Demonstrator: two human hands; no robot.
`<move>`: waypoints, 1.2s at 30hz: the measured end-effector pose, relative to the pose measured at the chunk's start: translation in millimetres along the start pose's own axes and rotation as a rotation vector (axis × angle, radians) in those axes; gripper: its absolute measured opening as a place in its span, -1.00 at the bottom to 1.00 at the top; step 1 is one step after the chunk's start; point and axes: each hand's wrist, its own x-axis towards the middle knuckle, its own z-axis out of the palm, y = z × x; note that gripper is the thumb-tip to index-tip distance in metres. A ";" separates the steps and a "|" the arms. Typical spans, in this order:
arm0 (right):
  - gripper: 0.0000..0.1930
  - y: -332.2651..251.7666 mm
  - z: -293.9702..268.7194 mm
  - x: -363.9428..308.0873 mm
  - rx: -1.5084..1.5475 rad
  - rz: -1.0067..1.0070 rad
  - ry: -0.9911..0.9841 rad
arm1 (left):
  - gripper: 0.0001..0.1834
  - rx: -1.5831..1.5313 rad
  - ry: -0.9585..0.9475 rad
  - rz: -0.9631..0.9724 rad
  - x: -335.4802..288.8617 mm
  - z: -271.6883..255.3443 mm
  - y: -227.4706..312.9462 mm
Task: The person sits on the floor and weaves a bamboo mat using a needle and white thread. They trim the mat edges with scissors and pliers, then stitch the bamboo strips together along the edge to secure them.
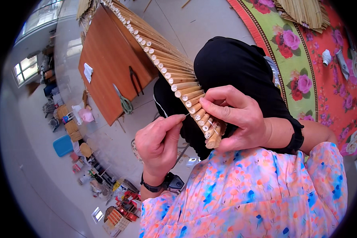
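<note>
Across my lap runs a long row of cut reed stalks, bound side by side into a mat, its pale round ends facing left. My right hand grips the near end of the mat, thumb and forefinger pressed on the stalks. Just left of the stalk ends, my left hand is closed in a pinch on a thin white string. The string leads to the stalks, and white loops of it show around the nearest ones. A loose length of string also hangs over my left knee.
A brown wooden board at left bears scissors, dark pliers and a crumpled white tissue. At right, a floral cloth holds a bundle of stalks and a knife. Household items line the far-left wall.
</note>
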 end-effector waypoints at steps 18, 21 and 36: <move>-0.30 1.1 0.7 0.0 0.035 -0.004 0.000 | -0.82 -0.006 0.011 0.046 1.6 -1.1 -3.6; -0.30 0.6 0.3 0.2 0.034 -0.002 0.001 | -0.82 -0.011 0.017 0.055 2.1 0.0 -3.8; -0.33 -3.7 2.5 3.1 0.014 -0.004 -0.008 | -0.79 0.036 -0.052 0.104 2.0 -8.0 -7.4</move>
